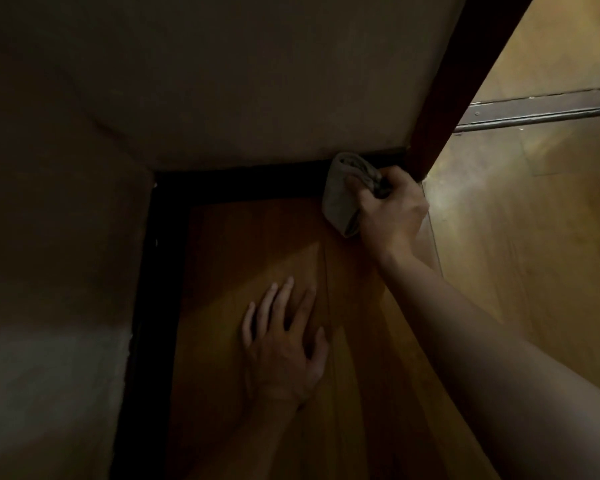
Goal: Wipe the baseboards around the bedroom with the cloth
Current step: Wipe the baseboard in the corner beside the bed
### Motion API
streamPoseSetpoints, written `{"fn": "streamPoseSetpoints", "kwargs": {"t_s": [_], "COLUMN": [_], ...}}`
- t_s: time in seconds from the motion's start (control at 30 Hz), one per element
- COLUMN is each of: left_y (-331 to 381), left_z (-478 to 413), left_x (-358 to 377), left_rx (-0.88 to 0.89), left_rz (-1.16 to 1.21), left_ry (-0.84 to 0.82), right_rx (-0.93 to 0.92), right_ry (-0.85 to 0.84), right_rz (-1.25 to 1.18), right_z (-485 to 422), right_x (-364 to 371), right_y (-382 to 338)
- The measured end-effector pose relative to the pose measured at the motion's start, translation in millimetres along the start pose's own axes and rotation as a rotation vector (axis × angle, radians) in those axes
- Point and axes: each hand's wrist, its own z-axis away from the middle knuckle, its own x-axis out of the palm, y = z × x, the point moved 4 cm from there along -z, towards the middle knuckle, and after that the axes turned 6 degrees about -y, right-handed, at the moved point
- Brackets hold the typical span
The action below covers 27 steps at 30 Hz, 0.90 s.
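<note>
Right hand grips the bunched cloth against the baseboard; soft, light, best held wadded. Left hand lies flat on the floor.

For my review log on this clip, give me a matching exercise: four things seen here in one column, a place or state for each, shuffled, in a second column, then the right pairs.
Column one
1. left hand
2. right hand
3. cloth
4. metal strip

Column two
A. held against the dark baseboard, next to the door frame
B. runs across the floor past the door frame, upper right
C. flat on the wooden floor, fingers spread
D. grips the cloth

Pairs: 1-C, 2-D, 3-A, 4-B
</note>
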Motion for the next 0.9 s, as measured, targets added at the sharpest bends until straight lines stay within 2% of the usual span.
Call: {"fn": "streamPoseSetpoints", "kwargs": {"t_s": [0.3, 0.6, 0.9], "left_y": [0, 0, 1], "left_z": [-1, -1, -2], "left_x": [-1, -1, -2], "left_rx": [0.002, -0.018, -0.011], "left_rz": [0.011, -0.005, -0.008], "left_ry": [-0.006, -0.069, -0.066], "right_rx": [-0.001, -0.008, 0.023], "right_ry": [0.001, 0.108, 0.101], "right_rz": [0.010, 0.068, 0.017], "right_z": [-5, -18, -12], "right_x": [-10, -61, -51], "right_y": [1, 20, 23]}}
